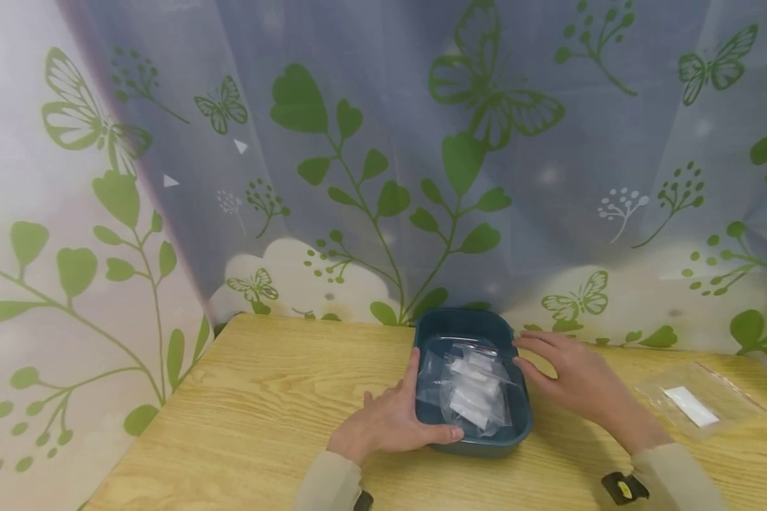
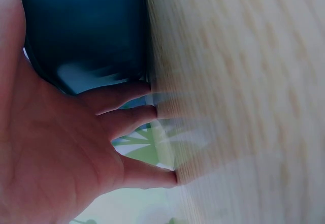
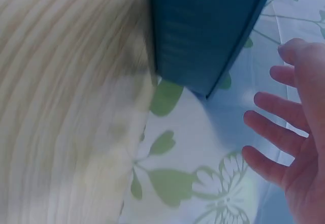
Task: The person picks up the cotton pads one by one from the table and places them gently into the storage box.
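Observation:
A dark blue plastic box (image 1: 479,448), open at the top, sits on the wooden table near the curtain. Several clear plastic bags with white pieces inside (image 1: 476,394) lie in it. My left hand (image 1: 390,424) is against the box's near left corner, thumb over the front rim and index finger along the left side. In the left wrist view its other fingers (image 2: 134,120) are spread and straight, tips down at the tabletop. To the right of the box is my right hand (image 1: 578,372), fingers extended toward the right rim; the right wrist view shows a gap between fingers and box (image 3: 208,31).
On the table's right lies a clear zip bag (image 1: 735,401) with a white piece (image 1: 692,406) in it. A curtain printed with leaves and butterflies (image 1: 358,213) hangs right behind the table (image 1: 262,397), whose left edge slants toward me.

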Tool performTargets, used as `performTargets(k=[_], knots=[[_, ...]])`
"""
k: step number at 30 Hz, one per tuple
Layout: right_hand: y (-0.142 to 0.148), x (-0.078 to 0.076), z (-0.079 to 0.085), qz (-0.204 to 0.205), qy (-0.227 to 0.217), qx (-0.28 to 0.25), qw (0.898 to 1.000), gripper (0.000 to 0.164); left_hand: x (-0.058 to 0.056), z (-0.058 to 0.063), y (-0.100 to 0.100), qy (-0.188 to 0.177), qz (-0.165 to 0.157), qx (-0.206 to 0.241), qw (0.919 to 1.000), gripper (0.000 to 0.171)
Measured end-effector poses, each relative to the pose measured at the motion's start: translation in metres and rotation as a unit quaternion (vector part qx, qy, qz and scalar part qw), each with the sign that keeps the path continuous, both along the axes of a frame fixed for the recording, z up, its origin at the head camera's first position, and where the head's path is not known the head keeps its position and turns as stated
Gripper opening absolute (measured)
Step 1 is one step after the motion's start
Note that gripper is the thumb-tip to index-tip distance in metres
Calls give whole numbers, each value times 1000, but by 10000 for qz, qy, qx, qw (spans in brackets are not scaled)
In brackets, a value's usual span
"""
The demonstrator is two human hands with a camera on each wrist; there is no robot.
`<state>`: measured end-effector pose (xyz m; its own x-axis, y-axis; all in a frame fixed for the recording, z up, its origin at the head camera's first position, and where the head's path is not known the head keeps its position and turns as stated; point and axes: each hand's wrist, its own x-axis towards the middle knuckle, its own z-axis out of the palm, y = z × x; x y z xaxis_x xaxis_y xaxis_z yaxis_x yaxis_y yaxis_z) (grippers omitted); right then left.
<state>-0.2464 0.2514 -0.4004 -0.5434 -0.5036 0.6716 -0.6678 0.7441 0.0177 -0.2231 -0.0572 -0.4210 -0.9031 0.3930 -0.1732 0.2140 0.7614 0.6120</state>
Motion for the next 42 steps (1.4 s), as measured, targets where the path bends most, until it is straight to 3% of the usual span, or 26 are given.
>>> performTargets(k=[9,18,27,33,42], knots=[[27,10,2,-261,58,-130,9996,43,1,-2,0,34,11,-10,10000,135],[45,24,3,-1016,-383,227,9938,55,2,-1,-2,20,47,-33,10000,135],[65,35,-4,-2005,-1030,542,9728,76,3,0,-1,75,42,-70,9999,136],[79,39,-11,-2536,-1504,718,9528,88,3,0,-1,87,29,-85,9999,135],[102,42,-24,-3015,-1969,764,9298,96,4,0,-1,60,-3,-14,10000,135]])
